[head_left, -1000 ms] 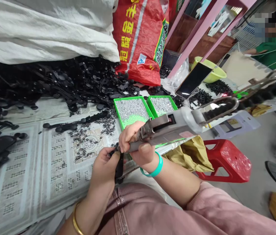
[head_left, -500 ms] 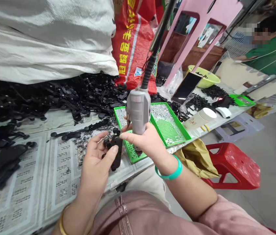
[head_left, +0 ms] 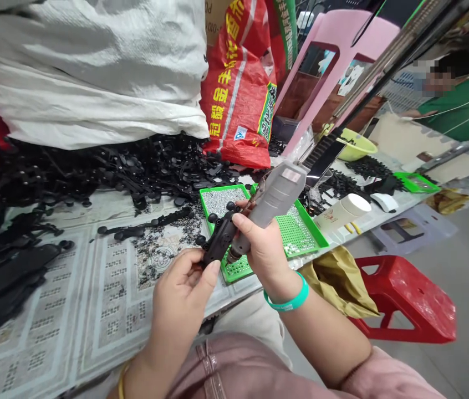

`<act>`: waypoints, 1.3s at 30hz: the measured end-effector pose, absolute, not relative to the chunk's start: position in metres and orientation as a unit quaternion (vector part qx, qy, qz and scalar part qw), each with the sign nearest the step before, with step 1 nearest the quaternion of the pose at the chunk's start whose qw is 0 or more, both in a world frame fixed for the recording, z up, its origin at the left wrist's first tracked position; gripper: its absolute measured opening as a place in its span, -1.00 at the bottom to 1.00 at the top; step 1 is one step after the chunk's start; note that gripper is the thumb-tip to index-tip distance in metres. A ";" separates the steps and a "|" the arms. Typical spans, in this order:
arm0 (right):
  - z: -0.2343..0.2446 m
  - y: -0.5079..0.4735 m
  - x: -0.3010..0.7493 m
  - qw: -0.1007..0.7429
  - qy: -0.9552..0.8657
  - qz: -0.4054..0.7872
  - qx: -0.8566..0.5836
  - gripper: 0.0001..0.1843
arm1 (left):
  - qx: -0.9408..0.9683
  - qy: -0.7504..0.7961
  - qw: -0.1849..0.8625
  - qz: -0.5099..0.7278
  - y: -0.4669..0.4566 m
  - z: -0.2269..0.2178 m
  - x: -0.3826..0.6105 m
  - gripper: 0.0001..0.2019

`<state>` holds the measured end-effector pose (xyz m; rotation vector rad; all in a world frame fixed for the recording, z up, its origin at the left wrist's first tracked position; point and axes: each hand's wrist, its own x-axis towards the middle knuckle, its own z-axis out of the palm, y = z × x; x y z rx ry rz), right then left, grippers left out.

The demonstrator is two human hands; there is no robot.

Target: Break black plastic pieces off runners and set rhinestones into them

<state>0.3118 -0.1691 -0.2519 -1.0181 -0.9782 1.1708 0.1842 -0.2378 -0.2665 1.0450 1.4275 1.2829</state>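
Observation:
My left hand point(head_left: 184, 293) pinches the lower end of a black plastic part point(head_left: 219, 239) with small round knobs along its side. In my right hand point(head_left: 266, 246) is a grey electric screwdriver point(head_left: 281, 191), tilted with its tip pointing down and left. My right thumb and fingers also meet the upper end of the black part. Just below the hands, the screwdriver's tip hangs close to the part and over a green tray point(head_left: 238, 271) of small metal screws. Beside it, a second green tray point(head_left: 321, 241) holds more small metal pieces.
Black plastic parts point(head_left: 134, 172) are heaped along the back of the table point(head_left: 88, 299), under a white sack point(head_left: 134, 72). A red sack point(head_left: 238, 111), a pink stool point(head_left: 342, 33), a white cup point(head_left: 346, 210) and a yellow bowl point(head_left: 357, 145) stand around. A red stool point(head_left: 417, 293) is at right.
The screwdriver has swung from near upright to a slant, its cord end now up and right. The black part has moved up and right, and my right fingers now meet its upper end.

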 end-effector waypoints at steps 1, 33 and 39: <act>-0.253 -0.170 0.311 0.611 -0.421 0.505 -0.442 -0.64 | 0.431 0.579 0.450 0.526 -0.238 -0.267 0.184 -0.87; -0.300 -0.091 0.327 0.700 -0.431 0.438 -0.364 -0.64 | 0.090 0.603 0.614 0.502 -0.247 -0.317 0.179 -0.67; -0.298 -0.092 0.326 0.681 -0.445 0.432 -0.389 -0.59 | 0.114 0.594 0.618 0.502 -0.248 -0.320 0.179 -0.67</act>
